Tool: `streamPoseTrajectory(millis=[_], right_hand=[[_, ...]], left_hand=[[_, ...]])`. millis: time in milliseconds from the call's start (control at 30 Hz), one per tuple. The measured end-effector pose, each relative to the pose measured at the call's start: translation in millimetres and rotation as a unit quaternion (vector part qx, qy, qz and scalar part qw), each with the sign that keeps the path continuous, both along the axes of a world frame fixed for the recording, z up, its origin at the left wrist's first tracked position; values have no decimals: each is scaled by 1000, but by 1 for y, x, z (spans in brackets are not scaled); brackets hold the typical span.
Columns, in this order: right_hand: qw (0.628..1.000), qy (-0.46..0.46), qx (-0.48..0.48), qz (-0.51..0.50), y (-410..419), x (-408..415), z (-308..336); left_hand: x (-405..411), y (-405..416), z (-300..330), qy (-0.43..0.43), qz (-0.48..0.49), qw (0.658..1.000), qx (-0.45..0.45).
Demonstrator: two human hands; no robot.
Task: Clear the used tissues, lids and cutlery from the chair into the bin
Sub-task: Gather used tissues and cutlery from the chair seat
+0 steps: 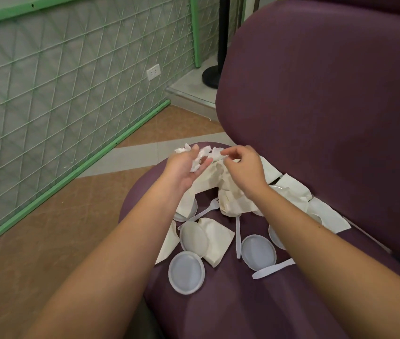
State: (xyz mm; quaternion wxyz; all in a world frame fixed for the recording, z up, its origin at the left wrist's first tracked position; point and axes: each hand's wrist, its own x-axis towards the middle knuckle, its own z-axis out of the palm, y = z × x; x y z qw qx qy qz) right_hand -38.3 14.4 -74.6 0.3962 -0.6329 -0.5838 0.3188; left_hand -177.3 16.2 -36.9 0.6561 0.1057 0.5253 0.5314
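So the crumpled white tissues are up at the far end of the seat, sitting in the left hand, which is palm-up with its fingers loosely curled round the wad. The right hand is just beside it, thumb and forefinger pinching a bit of tissue at the wad's right edge, both hands hovering over a big creased napkin.

Count on the purple chair: I can make out about five round clear plastic lids, though a couple are half buried under paper so could be more. One sits on a folded napkin mid-seat, two lie bare near the front, another peeks out on the left by the fork. Cutlery: one white plastic fork, one long white handle lying lengthwise whose head I can't see, and a flat white piece touching a lid's rim. Roughly six flat cream napkins are scattered around, several stacked along the backrest on the right.

Beyond the chair there's brown tiled floor and a green mesh panel.
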Motion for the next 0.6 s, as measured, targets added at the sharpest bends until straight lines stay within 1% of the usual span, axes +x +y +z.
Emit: streamPoseTrajectory(millis=[100,200,333,400,433,500,567,600], right_hand=[[994,-101,-32,-18,26,5,-1],[973,-209,-98,6,49,2,-2],[936,-298,-187,25,73,-11,-9],[922,-334,-195,22,77,-15,-14],[920,-346,-186,18,77,-15,-16],[927,-342,-156,12,78,-16,-16],[945,-304,-123,8,79,-15,-10],[959,-261,-115,9,78,-13,-5]], left_hand=[[-6,11,0,53,14,998,-21],[-10,17,1,94,-21,995,-40],[-13,24,-2,135,-37,989,-57],[-15,25,-3,151,-47,985,-63],[-15,25,-4,154,-53,984,-69],[-17,26,-3,156,-59,983,-80],[-18,27,-3,162,-54,982,-81],[-19,27,-4,165,-48,982,-75]])
